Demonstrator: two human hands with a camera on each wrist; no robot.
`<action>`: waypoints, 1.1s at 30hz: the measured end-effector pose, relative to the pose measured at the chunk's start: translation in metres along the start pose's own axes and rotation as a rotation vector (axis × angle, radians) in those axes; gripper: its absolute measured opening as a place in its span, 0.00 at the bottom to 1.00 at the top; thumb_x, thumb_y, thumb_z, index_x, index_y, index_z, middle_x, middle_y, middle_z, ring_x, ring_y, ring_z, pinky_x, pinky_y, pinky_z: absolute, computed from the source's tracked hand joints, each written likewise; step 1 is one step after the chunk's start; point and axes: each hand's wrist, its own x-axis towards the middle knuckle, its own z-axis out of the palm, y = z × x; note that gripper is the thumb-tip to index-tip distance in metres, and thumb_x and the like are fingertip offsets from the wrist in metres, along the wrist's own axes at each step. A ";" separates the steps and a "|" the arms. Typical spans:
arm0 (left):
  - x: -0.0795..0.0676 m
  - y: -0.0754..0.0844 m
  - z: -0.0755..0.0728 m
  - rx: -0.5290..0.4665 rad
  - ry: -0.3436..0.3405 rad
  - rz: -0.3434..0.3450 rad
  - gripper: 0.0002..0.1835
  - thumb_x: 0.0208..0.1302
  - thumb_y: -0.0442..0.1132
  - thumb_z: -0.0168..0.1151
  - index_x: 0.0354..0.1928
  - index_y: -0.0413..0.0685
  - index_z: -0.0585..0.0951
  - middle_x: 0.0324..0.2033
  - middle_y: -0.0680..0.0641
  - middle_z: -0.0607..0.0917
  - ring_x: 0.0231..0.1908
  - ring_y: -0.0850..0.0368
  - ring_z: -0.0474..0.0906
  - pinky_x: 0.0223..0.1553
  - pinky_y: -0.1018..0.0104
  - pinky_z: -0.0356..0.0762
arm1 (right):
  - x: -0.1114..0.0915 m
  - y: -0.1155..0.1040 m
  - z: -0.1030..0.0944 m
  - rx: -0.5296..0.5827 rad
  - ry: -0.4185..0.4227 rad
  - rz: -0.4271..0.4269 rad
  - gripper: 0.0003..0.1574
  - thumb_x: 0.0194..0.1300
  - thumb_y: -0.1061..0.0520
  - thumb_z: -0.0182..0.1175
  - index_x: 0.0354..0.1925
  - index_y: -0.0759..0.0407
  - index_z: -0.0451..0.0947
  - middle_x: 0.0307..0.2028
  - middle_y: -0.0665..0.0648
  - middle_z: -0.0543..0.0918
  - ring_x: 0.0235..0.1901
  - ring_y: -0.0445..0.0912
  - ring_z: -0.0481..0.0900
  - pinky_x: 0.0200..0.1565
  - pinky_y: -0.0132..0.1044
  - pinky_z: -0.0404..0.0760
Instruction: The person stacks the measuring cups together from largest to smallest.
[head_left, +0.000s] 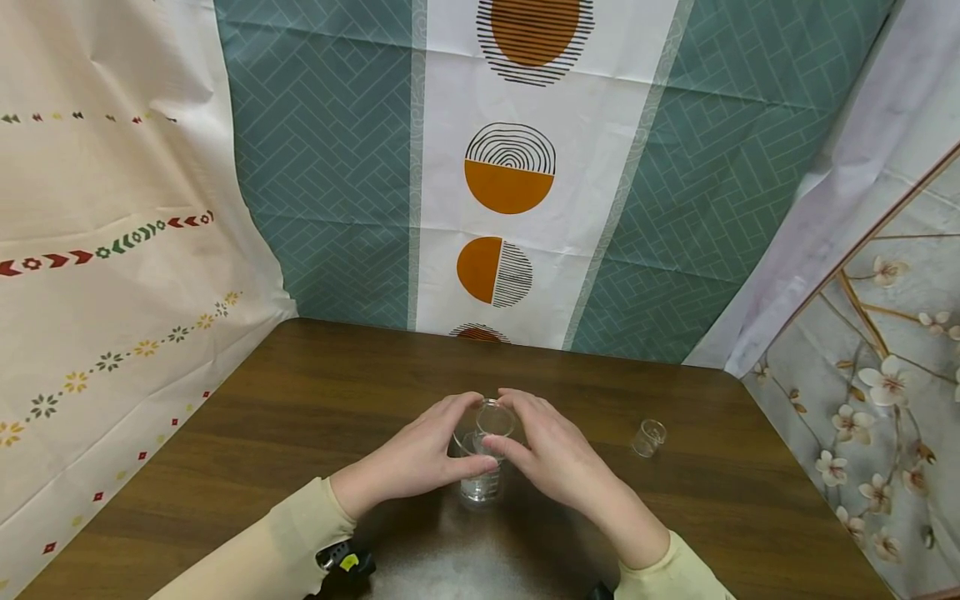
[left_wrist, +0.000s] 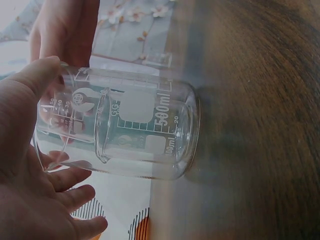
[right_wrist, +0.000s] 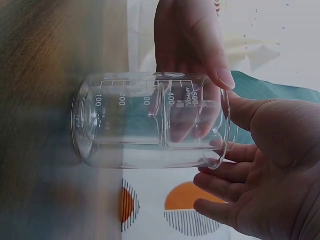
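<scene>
A clear glass beaker (head_left: 480, 489) marked 500 ml stands upright on the table in front of me. My left hand (head_left: 416, 454) holds it near the rim, thumb on the near side and fingers on the far side. Inside it sits a smaller beaker (left_wrist: 156, 145), marked 100 ml, at the bottom. My right hand (head_left: 558, 458) pinches a still smaller beaker (head_left: 496, 419) between thumb and fingers at the large beaker's mouth. That one reaches partly inside, and its rim stands slightly above the large rim. Both thumb tips are close together.
Another small glass beaker (head_left: 648, 437) stands on the brown wooden table (head_left: 337, 367) to the right. Patterned cloths hang around it: a teal and white one (head_left: 330, 167) behind, a cream one (head_left: 112, 317) at left, a floral one (head_left: 862, 417) at right.
</scene>
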 end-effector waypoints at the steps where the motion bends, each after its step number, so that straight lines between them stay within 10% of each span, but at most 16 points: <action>1: 0.000 0.000 0.000 -0.001 -0.001 -0.001 0.52 0.69 0.70 0.72 0.82 0.45 0.66 0.76 0.44 0.73 0.74 0.46 0.71 0.70 0.40 0.75 | 0.000 0.000 0.000 0.001 0.000 0.004 0.31 0.79 0.43 0.70 0.68 0.59 0.79 0.76 0.56 0.76 0.77 0.54 0.72 0.72 0.61 0.74; 18: 0.000 0.001 -0.001 0.002 0.001 -0.007 0.52 0.69 0.71 0.72 0.82 0.47 0.66 0.76 0.46 0.73 0.74 0.49 0.71 0.71 0.42 0.74 | 0.005 0.002 0.002 0.027 -0.020 0.025 0.39 0.79 0.40 0.69 0.76 0.58 0.74 0.71 0.54 0.80 0.72 0.52 0.76 0.70 0.59 0.76; 33: 0.000 0.004 -0.002 0.005 0.000 0.005 0.50 0.70 0.68 0.73 0.81 0.46 0.66 0.76 0.44 0.73 0.74 0.47 0.71 0.71 0.42 0.74 | 0.011 0.006 0.004 0.066 -0.044 0.052 0.29 0.76 0.36 0.71 0.62 0.51 0.84 0.73 0.52 0.78 0.73 0.53 0.76 0.70 0.60 0.76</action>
